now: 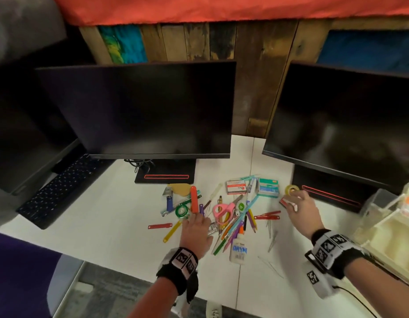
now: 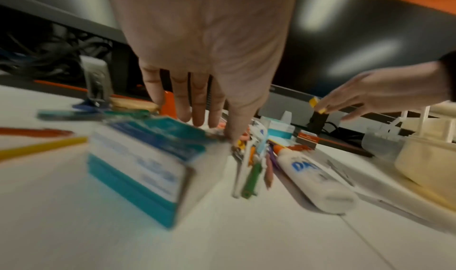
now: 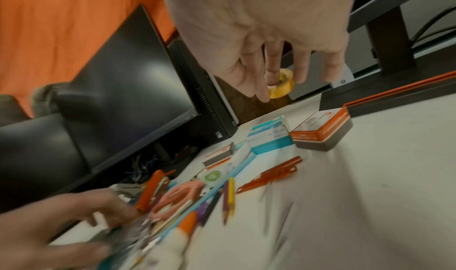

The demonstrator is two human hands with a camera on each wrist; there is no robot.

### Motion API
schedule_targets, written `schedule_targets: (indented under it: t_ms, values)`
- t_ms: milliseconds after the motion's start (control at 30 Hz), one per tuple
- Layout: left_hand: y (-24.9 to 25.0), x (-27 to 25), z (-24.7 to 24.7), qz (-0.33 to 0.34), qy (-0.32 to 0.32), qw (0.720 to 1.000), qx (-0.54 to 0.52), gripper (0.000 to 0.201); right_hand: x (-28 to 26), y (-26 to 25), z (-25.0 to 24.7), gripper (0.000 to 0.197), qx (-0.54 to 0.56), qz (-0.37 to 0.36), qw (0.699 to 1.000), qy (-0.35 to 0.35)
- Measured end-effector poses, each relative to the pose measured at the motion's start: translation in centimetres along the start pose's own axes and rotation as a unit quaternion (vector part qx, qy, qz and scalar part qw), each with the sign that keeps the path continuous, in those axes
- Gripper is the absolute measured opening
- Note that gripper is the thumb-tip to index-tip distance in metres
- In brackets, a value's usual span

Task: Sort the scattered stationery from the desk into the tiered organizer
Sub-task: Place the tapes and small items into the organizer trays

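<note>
head: high, looks down and forward over desk (image 1: pixel 111 228) | left wrist: low, close along left hand (image 2: pixel 202 45), facing monitors | right wrist: low, tilted, along right hand (image 3: pixel 259 30) | shared: glue (image 1: pixel 238 249), scissors (image 1: pixel 223 211), both hands

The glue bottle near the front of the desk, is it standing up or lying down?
Lying down. The glue bottle rests on its side on the desk, orange cap pointing into the stationery pile.
</note>
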State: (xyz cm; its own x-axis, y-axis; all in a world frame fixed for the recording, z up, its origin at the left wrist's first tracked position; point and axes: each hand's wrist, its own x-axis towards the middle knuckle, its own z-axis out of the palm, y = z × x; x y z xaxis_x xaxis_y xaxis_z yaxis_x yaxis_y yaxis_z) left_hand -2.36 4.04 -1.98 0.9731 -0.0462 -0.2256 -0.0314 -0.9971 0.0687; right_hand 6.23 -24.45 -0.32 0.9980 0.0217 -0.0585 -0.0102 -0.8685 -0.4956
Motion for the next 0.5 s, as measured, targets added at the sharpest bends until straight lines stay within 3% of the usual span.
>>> schedule_targets:
  t_ms: [100, 200, 267, 367, 500]
  values:
    - [1.5, 0.7, 0.1, -0.016, -0.031, 0.997, 0.064, 0.036, -4.0, -0.5, -0.5, 0.027, 0.042, -0.065, 0.997, -0.009]
    - [2.0, 1.3, -0.3, -0.036, -0.018, 0.995, 0.092, 0.033, -7.7, -0.6, -1.4, 0.023, 0.090, -0.103, 0.990, -0.027]
    - [2.4, 1.6, -0.8, -0.046, 0.002, 0.994, 0.098, 0.035, -10.0, -0.4, -2.8, 0.026, 0.163, -0.072, 0.984, -0.026]
    - [3.8, 1.7, -2.4, -0.067, 0.036, 0.994, 0.079, 0.040, -12.7, 0.8, -5.8, 0.045, 0.305, 0.004, 0.952, 0.024]
    - [8.4, 1.9, -5.0, -0.035, 0.089, 0.995, 0.029, 0.031, -15.8, 5.0, -10.4, 0.025, 0.352, 0.085, 0.923, 0.130]
